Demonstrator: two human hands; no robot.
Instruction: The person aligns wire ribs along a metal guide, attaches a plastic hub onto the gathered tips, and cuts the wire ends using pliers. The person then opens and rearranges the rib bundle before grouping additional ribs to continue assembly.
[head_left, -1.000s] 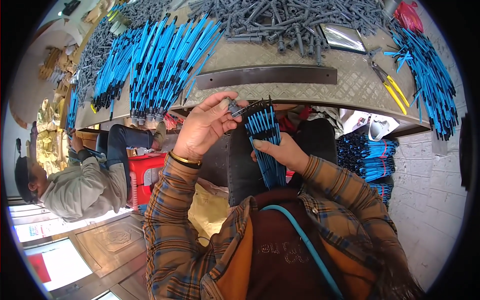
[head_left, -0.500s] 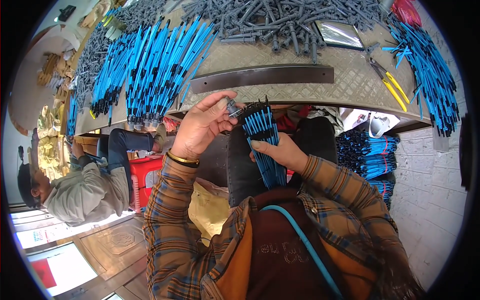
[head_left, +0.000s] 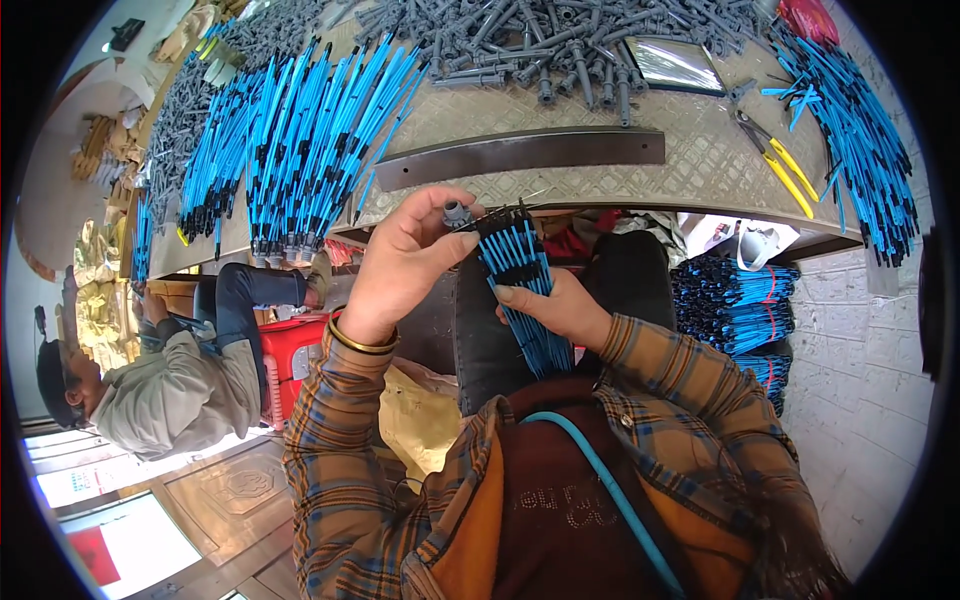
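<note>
My left hand is closed, pinching a small grey plastic fitting between thumb and fingers. Its thumb tip is close to the black upper ends of a bundle of thin blue rods; whether it touches them I cannot tell. My right hand grips that bundle around its middle, the thumb lying across the front. Black bands cross the rods. The bundle tilts above my lap, its lower end near my jacket. My right fingers are mostly hidden behind the rods.
Beyond my hands, a dark curved strip lies along the table's near edge. A heap of grey fittings, blue rods at left and right, and yellow-handled pliers are on the table. Another person sits at left.
My left hand has turned and come closer to the rods' black ends, its thumb now stretched toward them. The grey fitting has turned upright in its fingers. My right hand has barely moved.
</note>
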